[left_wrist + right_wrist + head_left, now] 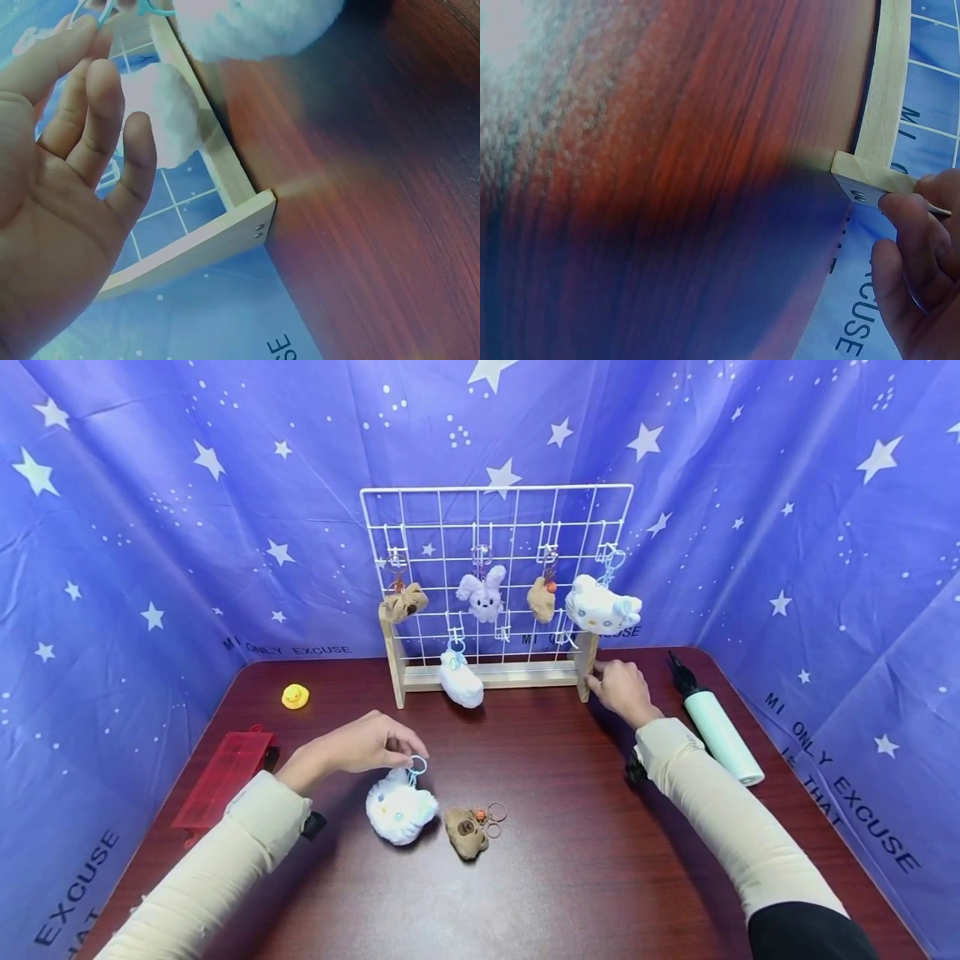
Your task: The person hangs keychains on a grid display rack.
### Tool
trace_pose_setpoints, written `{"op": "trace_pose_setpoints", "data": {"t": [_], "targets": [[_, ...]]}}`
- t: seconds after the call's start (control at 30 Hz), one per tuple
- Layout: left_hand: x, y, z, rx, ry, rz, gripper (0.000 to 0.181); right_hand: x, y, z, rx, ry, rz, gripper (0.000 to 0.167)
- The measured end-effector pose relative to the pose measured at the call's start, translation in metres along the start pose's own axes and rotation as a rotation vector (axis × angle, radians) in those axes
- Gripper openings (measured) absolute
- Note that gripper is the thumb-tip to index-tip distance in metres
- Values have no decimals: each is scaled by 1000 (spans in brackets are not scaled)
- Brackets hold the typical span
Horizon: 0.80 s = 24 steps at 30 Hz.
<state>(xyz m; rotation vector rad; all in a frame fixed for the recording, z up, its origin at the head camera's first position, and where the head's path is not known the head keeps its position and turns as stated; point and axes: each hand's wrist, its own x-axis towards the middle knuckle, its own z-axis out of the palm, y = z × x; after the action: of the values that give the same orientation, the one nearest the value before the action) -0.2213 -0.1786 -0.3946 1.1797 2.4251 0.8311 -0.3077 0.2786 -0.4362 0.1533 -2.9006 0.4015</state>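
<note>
My left hand pinches the light blue key ring of a white plush keychain, whose round head hangs below the fingers near the tabletop. In the left wrist view, thumb and index finger meet at the ring while the other fingers of the left hand are loosely bent. My right hand grips the right wooden leg of a white wire grid rack. Beside the held plush lies a brown bear keychain with an orange bead and metal rings.
On the rack hang brown plushes, a lilac bunny, a large white plush and a lower white one. A yellow duck and red case are at left, a pale green hand pump at right.
</note>
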Motion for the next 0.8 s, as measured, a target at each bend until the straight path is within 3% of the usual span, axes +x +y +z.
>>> {"op": "trace_pose_setpoints", "data": {"t": [0.53,0.8], "targets": [[7,7,-10,20,102,59,20,-1,0,0,-3,-5,-4,40],[15,12,-14,40,152,54,19,0,0,-1,-10,3,-19,40]]}}
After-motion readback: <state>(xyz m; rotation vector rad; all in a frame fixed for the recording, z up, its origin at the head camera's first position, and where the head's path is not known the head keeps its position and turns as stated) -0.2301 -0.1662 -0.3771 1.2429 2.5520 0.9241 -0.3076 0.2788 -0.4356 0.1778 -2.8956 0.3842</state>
